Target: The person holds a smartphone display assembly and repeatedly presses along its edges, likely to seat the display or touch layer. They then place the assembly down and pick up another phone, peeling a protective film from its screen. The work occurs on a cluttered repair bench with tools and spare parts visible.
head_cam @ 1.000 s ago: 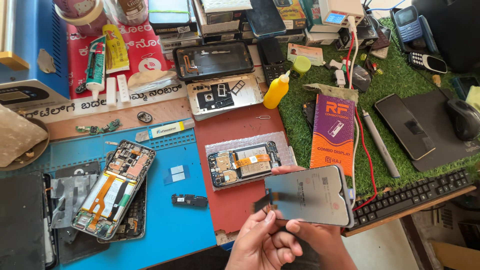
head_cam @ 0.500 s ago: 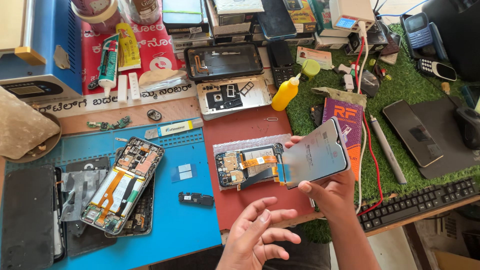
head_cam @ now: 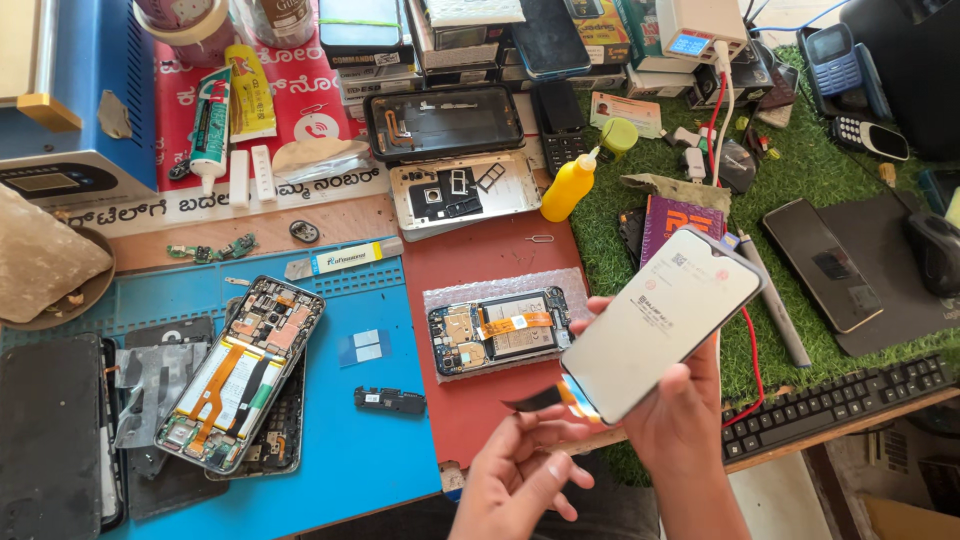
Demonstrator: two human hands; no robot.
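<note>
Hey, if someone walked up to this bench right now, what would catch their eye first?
Probably the pale phone screen panel held up at centre right in the right hand, with the left hand at its ribbon cable. Next, the opened phone on the red mat and another opened phone on the blue mat.
</note>
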